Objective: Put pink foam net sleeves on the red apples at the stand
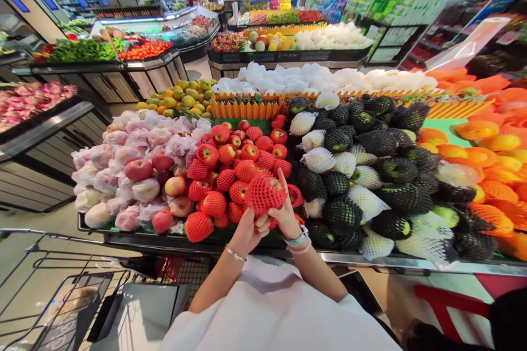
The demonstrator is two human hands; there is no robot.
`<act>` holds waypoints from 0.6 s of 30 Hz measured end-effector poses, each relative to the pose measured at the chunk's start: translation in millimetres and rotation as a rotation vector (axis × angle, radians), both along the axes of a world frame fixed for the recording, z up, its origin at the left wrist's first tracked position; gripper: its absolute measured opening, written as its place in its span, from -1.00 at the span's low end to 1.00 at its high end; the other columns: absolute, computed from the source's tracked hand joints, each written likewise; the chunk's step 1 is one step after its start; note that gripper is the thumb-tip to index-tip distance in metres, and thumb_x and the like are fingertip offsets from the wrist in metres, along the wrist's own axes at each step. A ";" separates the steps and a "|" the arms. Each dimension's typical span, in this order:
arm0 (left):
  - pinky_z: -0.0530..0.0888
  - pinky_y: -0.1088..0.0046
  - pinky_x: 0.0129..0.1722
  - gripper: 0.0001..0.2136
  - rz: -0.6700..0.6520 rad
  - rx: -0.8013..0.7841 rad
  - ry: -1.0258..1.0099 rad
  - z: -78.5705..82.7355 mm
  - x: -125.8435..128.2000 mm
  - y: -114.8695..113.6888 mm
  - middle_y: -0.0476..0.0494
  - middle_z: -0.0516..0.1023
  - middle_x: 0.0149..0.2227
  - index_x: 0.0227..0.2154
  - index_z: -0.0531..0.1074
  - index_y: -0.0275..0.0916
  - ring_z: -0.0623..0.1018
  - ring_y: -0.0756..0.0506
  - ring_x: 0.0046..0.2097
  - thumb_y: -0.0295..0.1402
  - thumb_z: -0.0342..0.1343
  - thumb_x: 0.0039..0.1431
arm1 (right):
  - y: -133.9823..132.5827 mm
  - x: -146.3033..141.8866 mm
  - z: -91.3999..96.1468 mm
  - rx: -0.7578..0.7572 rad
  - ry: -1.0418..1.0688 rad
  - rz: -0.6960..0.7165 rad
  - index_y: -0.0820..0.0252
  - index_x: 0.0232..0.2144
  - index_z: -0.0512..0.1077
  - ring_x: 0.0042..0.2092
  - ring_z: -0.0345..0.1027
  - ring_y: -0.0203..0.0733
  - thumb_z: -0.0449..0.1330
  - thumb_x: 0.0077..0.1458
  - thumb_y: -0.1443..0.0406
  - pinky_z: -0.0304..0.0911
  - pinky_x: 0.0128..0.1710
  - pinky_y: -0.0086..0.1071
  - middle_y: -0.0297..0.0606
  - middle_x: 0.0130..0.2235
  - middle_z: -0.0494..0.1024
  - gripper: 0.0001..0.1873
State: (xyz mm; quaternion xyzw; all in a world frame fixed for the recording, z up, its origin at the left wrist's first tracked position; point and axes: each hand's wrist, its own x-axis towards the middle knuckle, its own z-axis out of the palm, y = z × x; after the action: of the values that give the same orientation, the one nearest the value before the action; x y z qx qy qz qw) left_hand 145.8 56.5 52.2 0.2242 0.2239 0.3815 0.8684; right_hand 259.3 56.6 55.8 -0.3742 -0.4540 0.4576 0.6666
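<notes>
An apple in a red foam net is held up in front of me, over the front of a pile of red apples. My left hand has its fingers curled in beneath the apple. On the apple's right side rests my right hand, one finger pointing up along it and the others partly hidden. Around and behind the hands lie more red-netted apples, some with bare red skin showing. Melons in black and white foam nets are heaped just right of my right hand.
Paper-wrapped and bare apples fill the left of the stand. Oranges lie far right, mangoes behind left. A metal rail edges the front. A shopping cart stands lower left, with a red chair-like frame lower right.
</notes>
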 end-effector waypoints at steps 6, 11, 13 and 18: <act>-0.07 0.63 -0.68 -0.40 0.031 0.215 0.166 -9.9 7.3 -2.9 0.19 -0.08 -0.70 -0.62 0.07 -0.24 -0.09 0.15 -0.66 0.18 0.22 -0.10 | -1.0 6.6 -2.1 -0.001 -0.044 -0.057 0.02 0.35 -0.23 0.24 0.15 0.06 0.44 -0.26 -0.01 -0.11 0.31 0.01 -0.11 0.32 0.04 0.29; -0.03 0.64 -0.67 -0.58 0.117 0.262 0.371 -13.3 -6.8 8.6 0.16 0.09 -0.67 -0.51 0.25 -0.27 0.03 0.15 -0.65 -0.07 0.31 -0.12 | -4.0 20.2 0.5 0.030 -0.072 -0.110 0.00 0.35 -0.31 0.26 0.12 0.01 0.41 -0.17 0.04 -0.07 0.30 0.02 -0.14 0.33 0.00 0.26; 0.13 0.65 -0.62 -0.71 0.391 0.320 0.414 -7.9 -15.3 17.2 0.12 0.18 -0.60 -0.47 0.27 -0.27 0.16 0.13 -0.60 -0.22 0.25 -0.04 | -5.6 26.2 2.5 0.018 -0.122 -0.131 0.02 0.35 -0.31 0.27 0.08 0.01 0.42 -0.18 0.10 -0.07 0.31 -0.03 -0.13 0.35 -0.07 0.26; 0.33 0.24 0.13 -0.59 0.825 0.703 0.478 16.7 -11.6 23.0 -0.24 0.40 0.02 -0.07 0.34 -0.20 0.41 -0.15 0.08 -0.02 0.07 0.16 | -11.8 26.5 4.8 0.022 -0.257 -0.030 0.08 0.35 -0.41 0.21 0.18 0.00 0.46 -0.22 0.18 0.02 0.27 -0.05 -0.01 0.26 0.12 0.36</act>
State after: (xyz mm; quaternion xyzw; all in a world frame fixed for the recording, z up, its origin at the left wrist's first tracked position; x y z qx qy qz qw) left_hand 134.1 79.5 68.9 0.4725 0.3422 0.6776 0.4477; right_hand 285.8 44.8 60.6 -0.4293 -0.5352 0.3908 0.6137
